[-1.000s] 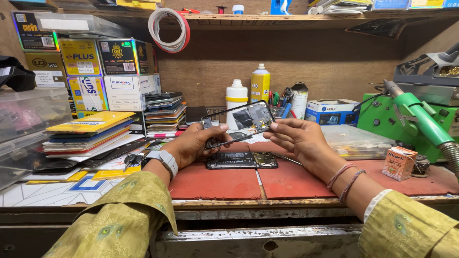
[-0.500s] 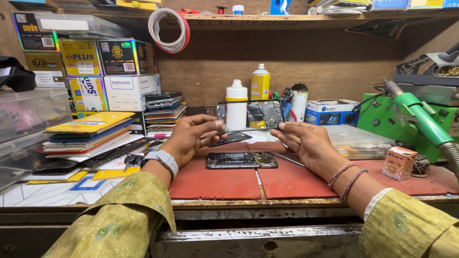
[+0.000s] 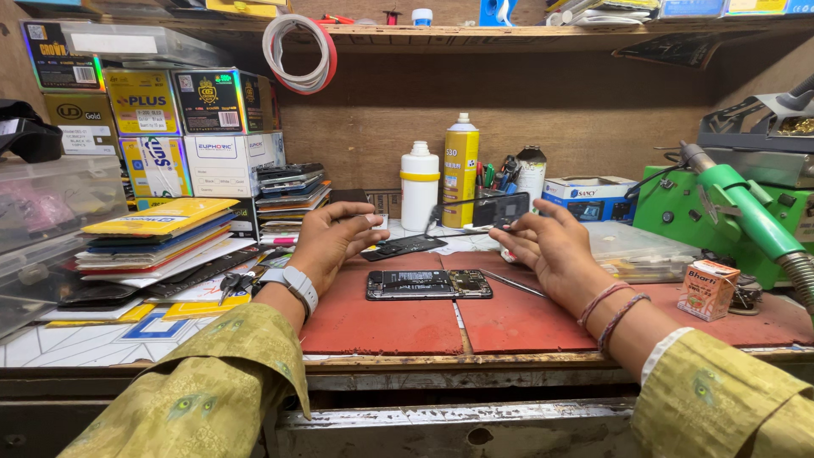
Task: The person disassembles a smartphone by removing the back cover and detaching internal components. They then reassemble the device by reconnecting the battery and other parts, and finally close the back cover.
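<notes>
Screen panel [image 3: 500, 209] swung right since earlier | right hand [image 3: 551, 250] fingers pinch it; left hand [image 3: 332, 239] fingers apart above phone [image 3: 428, 284]

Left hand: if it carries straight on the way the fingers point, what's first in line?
Probably the dark phone part lying just off the left hand fingertips; behind that, the white bottle. Depth is hard to judge from this view.

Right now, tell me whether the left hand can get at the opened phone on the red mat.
Probably yes. The left hand hovers just behind the phone, which lies flat and uncovered on the red mat; nothing stands between them.
</notes>
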